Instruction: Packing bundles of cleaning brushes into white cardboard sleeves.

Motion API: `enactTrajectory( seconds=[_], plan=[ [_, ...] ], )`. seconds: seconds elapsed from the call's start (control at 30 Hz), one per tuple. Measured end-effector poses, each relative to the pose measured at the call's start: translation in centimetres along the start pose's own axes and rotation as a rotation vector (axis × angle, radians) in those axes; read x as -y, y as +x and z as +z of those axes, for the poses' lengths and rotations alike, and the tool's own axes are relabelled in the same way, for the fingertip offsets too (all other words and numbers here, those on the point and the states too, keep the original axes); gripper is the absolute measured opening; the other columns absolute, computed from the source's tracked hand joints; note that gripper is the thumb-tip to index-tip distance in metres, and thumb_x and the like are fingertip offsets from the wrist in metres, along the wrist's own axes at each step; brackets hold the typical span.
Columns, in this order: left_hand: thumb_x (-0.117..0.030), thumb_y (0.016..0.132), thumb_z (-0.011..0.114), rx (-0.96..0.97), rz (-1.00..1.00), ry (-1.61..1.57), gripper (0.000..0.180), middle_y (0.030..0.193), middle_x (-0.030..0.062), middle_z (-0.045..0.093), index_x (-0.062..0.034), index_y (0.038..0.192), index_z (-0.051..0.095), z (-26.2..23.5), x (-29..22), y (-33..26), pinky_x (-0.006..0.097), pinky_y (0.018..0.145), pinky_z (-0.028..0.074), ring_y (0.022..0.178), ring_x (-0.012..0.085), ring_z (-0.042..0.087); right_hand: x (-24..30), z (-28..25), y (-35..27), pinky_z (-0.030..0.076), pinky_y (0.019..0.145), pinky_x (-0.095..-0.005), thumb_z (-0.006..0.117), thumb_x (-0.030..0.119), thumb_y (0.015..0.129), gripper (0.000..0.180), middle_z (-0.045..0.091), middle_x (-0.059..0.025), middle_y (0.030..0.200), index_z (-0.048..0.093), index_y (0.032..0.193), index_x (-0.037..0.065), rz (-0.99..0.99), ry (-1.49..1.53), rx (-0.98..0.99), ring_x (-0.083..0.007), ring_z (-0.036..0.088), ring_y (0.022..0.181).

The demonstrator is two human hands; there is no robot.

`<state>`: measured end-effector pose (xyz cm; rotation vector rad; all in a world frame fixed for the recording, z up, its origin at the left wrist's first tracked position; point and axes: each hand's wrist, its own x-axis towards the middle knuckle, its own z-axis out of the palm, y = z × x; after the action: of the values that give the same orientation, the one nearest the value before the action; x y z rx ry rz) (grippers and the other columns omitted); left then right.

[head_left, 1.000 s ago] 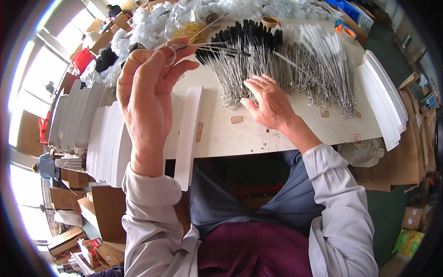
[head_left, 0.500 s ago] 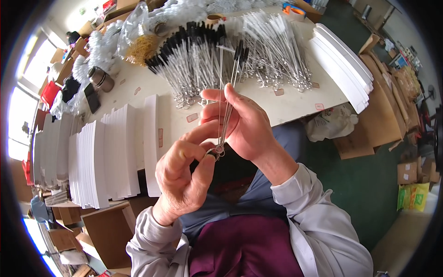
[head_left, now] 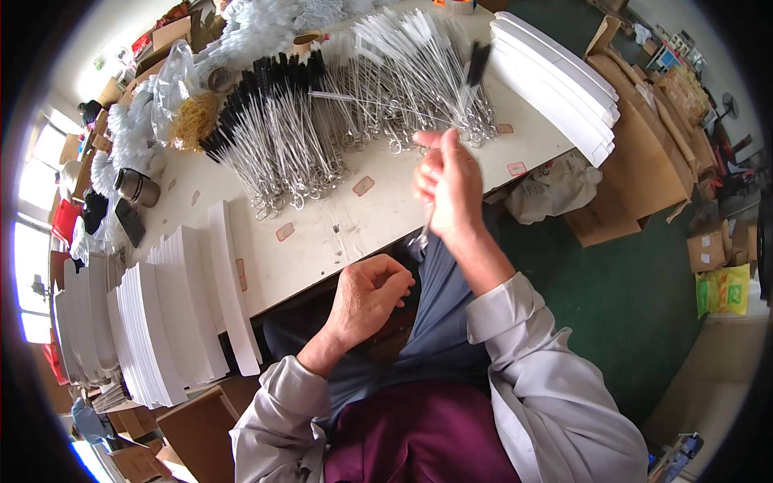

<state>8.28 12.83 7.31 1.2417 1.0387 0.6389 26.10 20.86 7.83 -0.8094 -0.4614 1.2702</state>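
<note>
On the left side of the table [head_left: 274,266] stand my white boards [head_left: 165,314], and one long white strip [head_left: 229,282] pokes out past its front edge. Next, on the table, lies the pile of black-tipped brushes [head_left: 278,137]. My left hand [head_left: 369,299] is just off the table's front edge, fingers curled in loosely, with nothing showing in it. Further back on the table are the pale brushes [head_left: 411,56]. My right hand [head_left: 452,189] is up near the table's front edge, closed around a few thin wire brushes [head_left: 477,66], blurry black ends up, rings down. I can't count them. To hold them well, I think I should pinch gently, keep the wires straight and side by side, and not let the black ends snag the pale ones. On the table's right side are more white strips [head_left: 555,92].
</note>
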Motion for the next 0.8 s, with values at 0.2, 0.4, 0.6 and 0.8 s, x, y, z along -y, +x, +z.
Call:
enactTrajectory(
  seconds=[0.2,0.4,0.6,0.8],
  plan=[
    [-0.009,0.098,0.065,-0.044,0.222,0.384,0.016,0.083,0.0080,0.074,0.0059,0.095,0.071,0.0,-2.8,5.9,0.025,0.065,0.057,0.074,0.0095,0.069,3.8,-7.9,4.7,0.030,0.045,-0.0245,0.052,0.038,0.112,0.039,0.033,0.0077,0.064,0.066,0.109,0.001,-0.210,-0.279,-0.162,-0.0041,0.031,0.052],
    [-0.019,0.090,0.070,-0.217,0.553,0.820,0.020,0.075,0.0108,0.074,-0.0003,0.090,0.075,2.6,-5.2,16.3,0.034,0.070,0.058,0.070,0.0180,0.074,3.4,-10.3,7.2,0.038,0.048,-0.0282,0.048,0.031,0.113,0.037,0.035,0.0060,0.063,0.064,0.107,-0.001,-0.288,-0.407,-0.184,-0.0056,0.032,0.052],
    [-0.024,0.086,0.071,-0.281,0.378,0.793,0.027,0.066,0.0139,0.071,0.0018,0.079,0.075,5.8,-7.4,24.1,0.035,0.061,0.060,0.058,0.0206,0.073,3.1,-10.7,7.1,0.042,0.049,-0.0303,0.047,0.028,0.113,0.036,0.038,0.0043,0.062,0.064,0.106,-0.003,-0.298,-0.343,-0.148,-0.0062,0.034,0.051],
    [-0.026,0.085,0.069,-0.268,0.109,0.745,0.036,0.059,0.0147,0.068,0.0027,0.063,0.069,6.8,-9.3,28.1,0.035,0.056,0.061,0.053,0.0228,0.072,2.1,-10.5,7.1,0.043,0.047,-0.0287,0.048,0.028,0.113,0.037,0.040,0.0048,0.061,0.065,0.103,-0.004,-0.355,-0.409,-0.185,-0.0054,0.036,0.050]
  ],
)
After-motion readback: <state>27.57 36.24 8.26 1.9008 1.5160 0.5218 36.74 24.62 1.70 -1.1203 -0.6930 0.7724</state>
